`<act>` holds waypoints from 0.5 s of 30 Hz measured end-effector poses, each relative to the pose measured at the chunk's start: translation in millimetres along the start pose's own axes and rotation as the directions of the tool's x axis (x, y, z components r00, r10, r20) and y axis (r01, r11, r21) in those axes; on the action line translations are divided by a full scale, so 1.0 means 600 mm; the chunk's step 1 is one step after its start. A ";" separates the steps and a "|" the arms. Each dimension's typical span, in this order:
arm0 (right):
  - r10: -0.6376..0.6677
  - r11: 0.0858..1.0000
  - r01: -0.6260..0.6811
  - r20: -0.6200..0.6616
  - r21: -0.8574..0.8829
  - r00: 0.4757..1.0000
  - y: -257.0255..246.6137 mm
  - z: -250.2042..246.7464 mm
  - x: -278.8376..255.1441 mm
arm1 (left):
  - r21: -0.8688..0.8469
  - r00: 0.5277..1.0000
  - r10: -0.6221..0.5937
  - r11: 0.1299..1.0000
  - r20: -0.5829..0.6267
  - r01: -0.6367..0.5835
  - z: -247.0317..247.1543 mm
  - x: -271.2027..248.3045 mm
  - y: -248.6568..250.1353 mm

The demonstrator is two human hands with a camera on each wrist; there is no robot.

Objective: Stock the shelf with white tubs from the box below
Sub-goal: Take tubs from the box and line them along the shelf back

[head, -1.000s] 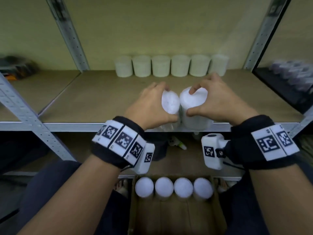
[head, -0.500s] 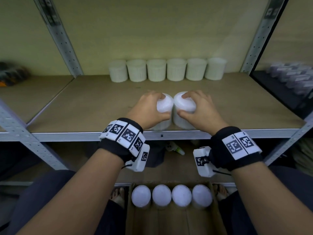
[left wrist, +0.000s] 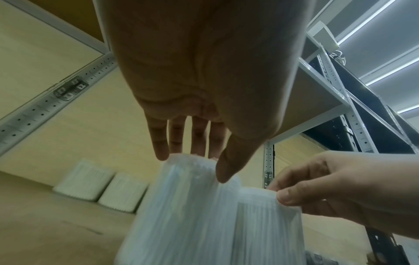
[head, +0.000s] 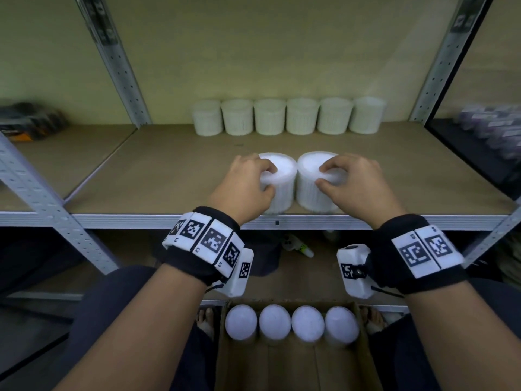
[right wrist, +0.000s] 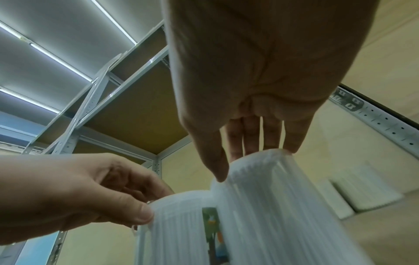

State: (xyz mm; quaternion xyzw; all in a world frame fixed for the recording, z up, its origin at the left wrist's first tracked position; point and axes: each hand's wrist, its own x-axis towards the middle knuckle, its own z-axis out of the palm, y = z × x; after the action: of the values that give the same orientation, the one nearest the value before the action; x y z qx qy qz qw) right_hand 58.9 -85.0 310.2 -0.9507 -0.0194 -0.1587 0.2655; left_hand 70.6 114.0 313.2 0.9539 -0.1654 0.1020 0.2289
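Note:
Two white ribbed tubs stand upright side by side on the brown shelf board (head: 169,179), a little behind its front edge. My left hand (head: 267,179) grips the left tub (head: 283,190) by its lid from above, thumb on the near rim. My right hand (head: 324,176) grips the right tub (head: 310,193) the same way. In the left wrist view my fingers (left wrist: 161,154) touch the lid rim of the left tub (left wrist: 181,215). The right wrist view shows the right tub (right wrist: 283,206) under my fingertips (right wrist: 292,148). Several more tubs (head: 275,324) sit in the cardboard box (head: 282,368) below.
A row of several white tubs (head: 301,117) lines the shelf's back wall. Grey perforated uprights (head: 121,69) frame the bay. Dark packs (head: 490,131) fill the right bay, and a dark packet (head: 28,122) lies at far left. A small bottle (head: 298,246) lies on the lower shelf.
Both hands carried their tubs forward from the shelf's front edge and set them upright on the board, a little further in. The left tub was tilted before and now stands straight.

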 end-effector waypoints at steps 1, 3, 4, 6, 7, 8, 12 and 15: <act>0.012 1.000 -0.012 0.005 0.004 1.000 0.000 -0.001 0.000 | 0.004 1.000 0.003 1.000 -0.001 -0.003 0.000 0.001 0.002; 0.036 0.999 -0.036 0.020 0.011 0.999 -0.001 -0.005 0.001 | 0.007 1.000 0.009 1.000 -0.002 -0.009 0.002 0.003 0.005; 0.049 0.999 -0.049 0.024 0.015 0.999 -0.001 -0.008 0.001 | 0.008 1.000 0.013 1.000 -0.002 -0.013 0.003 0.005 0.006; 0.068 0.997 -0.069 0.023 0.025 0.997 0.002 -0.014 0.002 | 0.012 1.000 0.017 1.000 -0.004 -0.017 0.006 0.010 0.010; 0.080 0.996 -0.081 0.024 0.029 0.996 0.004 -0.015 0.003 | 0.011 1.000 0.016 1.000 -0.007 -0.016 0.009 0.013 0.012; 0.093 0.995 -0.093 0.024 0.030 0.995 0.007 -0.017 0.004 | 0.005 1.000 0.013 1.000 -0.011 -0.013 0.012 0.017 0.013; 0.134 0.991 -0.134 0.008 -0.007 0.991 0.022 -0.021 0.011 | -0.024 1.000 0.011 1.000 0.000 -0.011 0.027 0.036 0.027; 0.168 0.985 -0.168 0.001 -0.025 0.986 0.040 -0.030 0.018 | -0.033 0.999 0.039 0.999 0.023 -0.039 0.036 0.057 0.039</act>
State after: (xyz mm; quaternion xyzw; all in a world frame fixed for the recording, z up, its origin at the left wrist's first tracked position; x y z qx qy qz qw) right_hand 67.1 -115.1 316.2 -0.9525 0.0626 -0.1345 0.2660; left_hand 96.1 75.0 312.6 0.9478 -0.1883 0.0925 0.2402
